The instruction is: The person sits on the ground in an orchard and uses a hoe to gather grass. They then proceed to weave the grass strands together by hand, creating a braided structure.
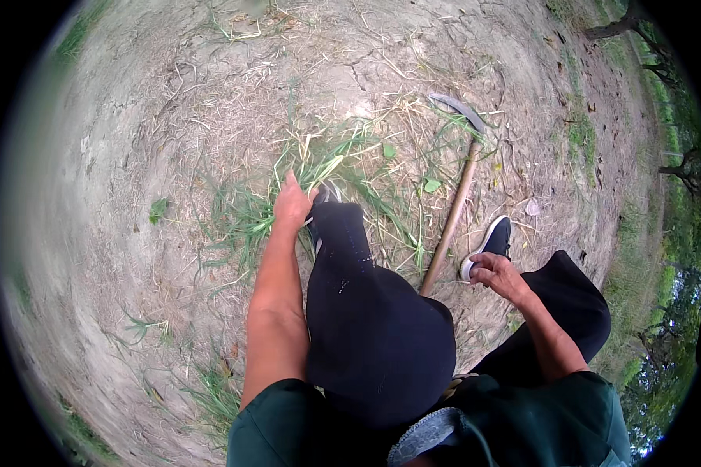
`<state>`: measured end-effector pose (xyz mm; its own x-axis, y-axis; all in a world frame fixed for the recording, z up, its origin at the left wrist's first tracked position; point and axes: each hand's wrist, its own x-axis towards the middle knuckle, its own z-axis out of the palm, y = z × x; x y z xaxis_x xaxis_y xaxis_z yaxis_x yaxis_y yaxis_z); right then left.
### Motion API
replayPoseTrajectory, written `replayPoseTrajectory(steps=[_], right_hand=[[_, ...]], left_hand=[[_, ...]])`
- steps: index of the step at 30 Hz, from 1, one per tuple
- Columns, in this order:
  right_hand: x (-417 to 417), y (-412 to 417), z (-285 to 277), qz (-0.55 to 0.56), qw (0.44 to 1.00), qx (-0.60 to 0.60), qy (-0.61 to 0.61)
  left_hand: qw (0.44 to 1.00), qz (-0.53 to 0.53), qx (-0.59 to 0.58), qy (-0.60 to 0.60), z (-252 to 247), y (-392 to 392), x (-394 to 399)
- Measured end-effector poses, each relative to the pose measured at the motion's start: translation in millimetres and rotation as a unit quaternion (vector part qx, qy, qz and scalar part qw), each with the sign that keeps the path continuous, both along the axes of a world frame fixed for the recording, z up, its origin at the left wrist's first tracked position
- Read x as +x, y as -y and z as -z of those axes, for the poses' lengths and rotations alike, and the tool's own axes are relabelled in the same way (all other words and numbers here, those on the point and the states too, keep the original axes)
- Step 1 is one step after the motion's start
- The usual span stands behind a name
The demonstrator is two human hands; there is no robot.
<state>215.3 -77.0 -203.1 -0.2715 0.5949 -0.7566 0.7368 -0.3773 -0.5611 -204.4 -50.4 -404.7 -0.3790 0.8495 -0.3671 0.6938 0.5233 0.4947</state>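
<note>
My left hand (294,201) is closed around a bunch of long green grass (321,166), low over the ground beside my left shoe (326,195). Part of the bunch fans out past the fingers towards the top, and more blades lie to the left of the wrist. My right hand (493,273) hangs near my other dark shoe (498,236), its fingers loosely bent with nothing seen between them. Between my feet lies a sickle, its wooden handle (455,216) pointing towards me and its curved metal blade (458,108) at the far end among cut grass.
Dry, cracked soil (169,117) with straw surrounds me. Loose grass (391,216) lies between my left foot and the sickle. A grass tuft (216,391) grows at lower left. Tree branches (616,26) and greenery stand along the right edge.
</note>
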Motion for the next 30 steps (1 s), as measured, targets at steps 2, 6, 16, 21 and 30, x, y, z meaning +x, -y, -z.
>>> replayPoseTrajectory(steps=[2, 6, 16, 21, 30], right_hand=[[-11, -13, -20, -0.033, 0.999, 0.015, 0.028], [-17, -32, -43, -0.053, 0.997, 0.055, -0.011], [-63, -67, -159, -0.054, 0.880, 0.456, -0.121], [-99, -65, -239, -0.166, 0.667, 0.722, -0.081], [-57, -50, -222, -0.204, 0.709, 0.674, 0.039]], left_hand=[[0.994, 0.082, -0.068, -0.029, -17, -1, -6], [0.983, 0.143, -0.013, -0.111, -63, 5, -30], [0.898, 0.253, 0.191, -0.305, -322, -50, -27], [0.853, 0.374, 0.220, -0.289, -413, -58, 50], [0.792, 0.469, 0.253, -0.298, -483, -27, 156]])
